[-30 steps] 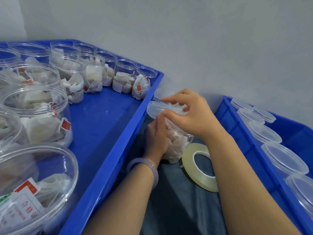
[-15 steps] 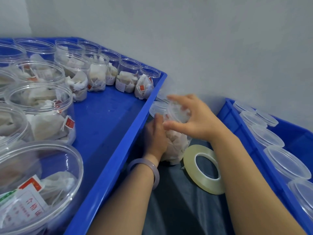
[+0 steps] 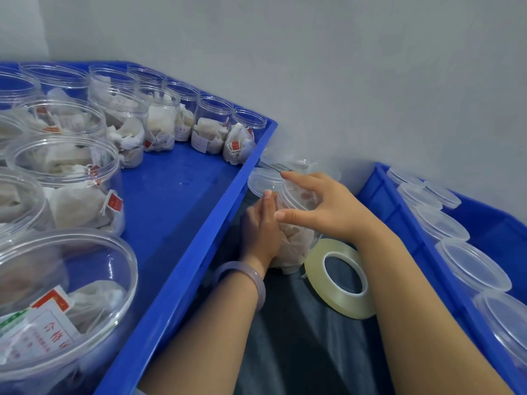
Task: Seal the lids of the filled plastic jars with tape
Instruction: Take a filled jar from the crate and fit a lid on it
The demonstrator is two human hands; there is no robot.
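Observation:
A clear plastic jar point(image 3: 293, 238) filled with white tea bags sits tilted on the dark cloth between two blue trays. My left hand point(image 3: 261, 226) grips its side from the left. My right hand point(image 3: 322, 206) curls over its clear lid point(image 3: 296, 195), with forefinger and thumb around the rim. A roll of clear tape point(image 3: 339, 277) lies flat on the cloth just right of the jar, under my right wrist.
The blue tray point(image 3: 182, 252) on the left holds several open filled jars point(image 3: 74, 183). The blue tray point(image 3: 405, 223) on the right holds several loose clear lids point(image 3: 473, 266). More lidded jars point(image 3: 265, 181) stand behind the held one, near the grey wall.
The jar has tipped over towards me and my right hand has turned on the lid, thumb now lower. The left hand still holds the jar's side.

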